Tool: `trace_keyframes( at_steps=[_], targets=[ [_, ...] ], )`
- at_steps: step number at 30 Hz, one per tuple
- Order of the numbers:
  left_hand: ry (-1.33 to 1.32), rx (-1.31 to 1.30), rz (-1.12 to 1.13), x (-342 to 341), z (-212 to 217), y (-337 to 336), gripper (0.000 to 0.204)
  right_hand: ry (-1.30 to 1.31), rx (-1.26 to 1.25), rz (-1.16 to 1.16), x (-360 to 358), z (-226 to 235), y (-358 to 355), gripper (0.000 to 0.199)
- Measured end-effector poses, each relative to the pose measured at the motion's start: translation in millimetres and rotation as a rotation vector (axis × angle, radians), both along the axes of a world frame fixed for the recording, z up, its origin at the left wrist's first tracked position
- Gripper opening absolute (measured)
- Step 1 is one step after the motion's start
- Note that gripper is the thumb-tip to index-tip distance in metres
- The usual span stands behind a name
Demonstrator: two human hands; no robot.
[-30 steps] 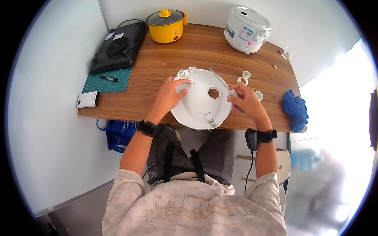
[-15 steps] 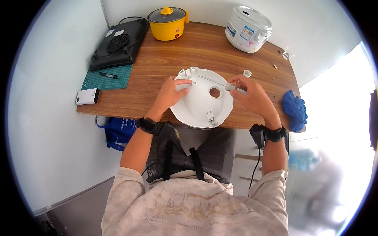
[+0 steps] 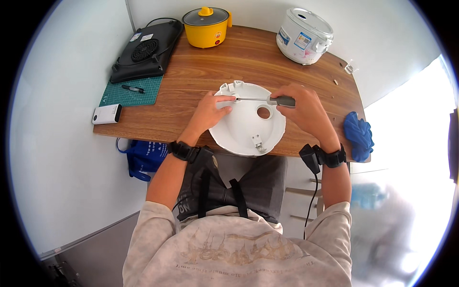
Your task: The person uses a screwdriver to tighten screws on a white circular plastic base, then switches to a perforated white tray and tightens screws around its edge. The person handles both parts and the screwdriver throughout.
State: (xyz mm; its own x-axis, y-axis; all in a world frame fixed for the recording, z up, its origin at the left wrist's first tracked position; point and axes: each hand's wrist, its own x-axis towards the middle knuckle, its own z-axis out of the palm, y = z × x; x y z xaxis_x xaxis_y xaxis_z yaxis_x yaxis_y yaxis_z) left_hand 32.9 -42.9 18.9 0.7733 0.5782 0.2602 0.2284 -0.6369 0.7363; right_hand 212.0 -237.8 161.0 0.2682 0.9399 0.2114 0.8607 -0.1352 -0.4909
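A round white plastic cover (image 3: 239,129) lies hollow side up at the table's front edge, with a round hole right of its middle. My right hand (image 3: 306,110) is closed around the grey handle of a screwdriver (image 3: 286,101). Its thin shaft runs level to the left across the cover, and the tip meets a small white fitting near the cover's upper left. My left hand (image 3: 211,112) rests on the cover's left side, index finger stretched out to the screwdriver tip and thumb apart. A white fitting with metal (image 3: 257,142) sits near the cover's lower rim.
A black cooling stand (image 3: 146,50), a yellow electric pot (image 3: 205,31) and a white rice cooker (image 3: 303,38) stand at the back. Left are a green cutting mat (image 3: 143,98), pen (image 3: 133,89) and white power bank (image 3: 106,114). A blue cloth (image 3: 358,136) lies at the right edge.
The screwdriver has gone from slanting to nearly level, its tip now at my left index fingertip. My right hand has turned over the handle. A small white ring behind it is now hidden.
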Motion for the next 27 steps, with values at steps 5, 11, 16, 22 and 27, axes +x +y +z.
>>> trace_keyframes(
  at_steps=[5,11,16,22,27],
  targets=[
    [0.036,-0.060,-0.035,2,3,0,0.036,-0.042,0.001,0.005,0,0,1,0.025],
    [0.053,-0.065,-0.013,1,2,-1,0.036,-0.036,-0.009,0.023,-2,4,4,0.025],
    [0.062,-0.052,-0.015,1,6,-3,0.035,-0.065,-0.036,0.017,-3,5,4,0.025],
    [0.065,-0.068,-0.015,3,6,-2,0.033,-0.220,-0.025,0.029,0,4,9,0.024],
    [0.064,-0.098,-0.020,3,8,-2,0.033,-0.146,-0.028,0.072,4,10,10,0.024]
  ],
)
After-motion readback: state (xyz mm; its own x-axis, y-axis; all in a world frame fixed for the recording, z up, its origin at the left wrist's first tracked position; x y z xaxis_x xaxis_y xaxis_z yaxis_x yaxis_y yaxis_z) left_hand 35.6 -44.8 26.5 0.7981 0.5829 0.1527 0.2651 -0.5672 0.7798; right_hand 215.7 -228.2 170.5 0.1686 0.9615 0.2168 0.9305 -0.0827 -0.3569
